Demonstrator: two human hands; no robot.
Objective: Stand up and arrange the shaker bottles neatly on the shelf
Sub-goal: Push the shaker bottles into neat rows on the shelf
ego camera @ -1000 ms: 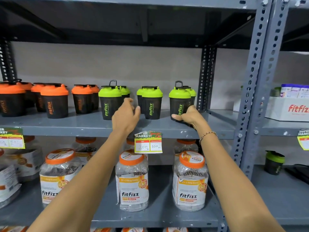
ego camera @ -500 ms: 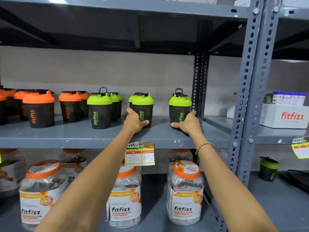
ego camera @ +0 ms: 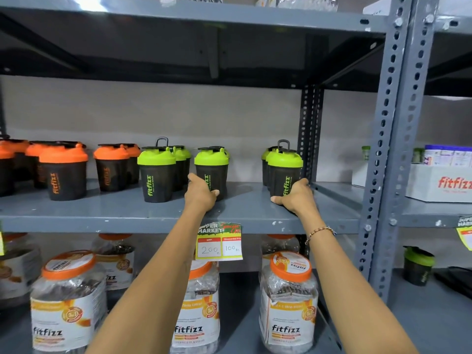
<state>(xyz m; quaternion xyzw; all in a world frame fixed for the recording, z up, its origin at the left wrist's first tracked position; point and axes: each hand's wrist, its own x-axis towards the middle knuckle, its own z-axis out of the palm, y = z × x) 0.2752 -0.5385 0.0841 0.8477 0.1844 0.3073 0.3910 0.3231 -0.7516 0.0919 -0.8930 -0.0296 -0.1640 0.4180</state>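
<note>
Closest to the person, big clear plastic jars with orange lids [ego camera: 290, 300] stand on the lower grey metal shelf [ego camera: 237, 328]. Above them hangs a yellow paper price tag [ego camera: 219, 241]. Both arms reach up to the grey metal middle shelf [ego camera: 245, 208]. The left hand [ego camera: 201, 192] is wrapped around a black shaker bottle with a green lid [ego camera: 211, 172]. The right hand [ego camera: 296, 195] grips another black shaker bottle with a green lid [ego camera: 284, 172] near the shelf post. Both bottles stand upright. More green-lidded bottles [ego camera: 156, 172] and black shaker bottles with orange lids [ego camera: 63, 172] stand to the left.
</note>
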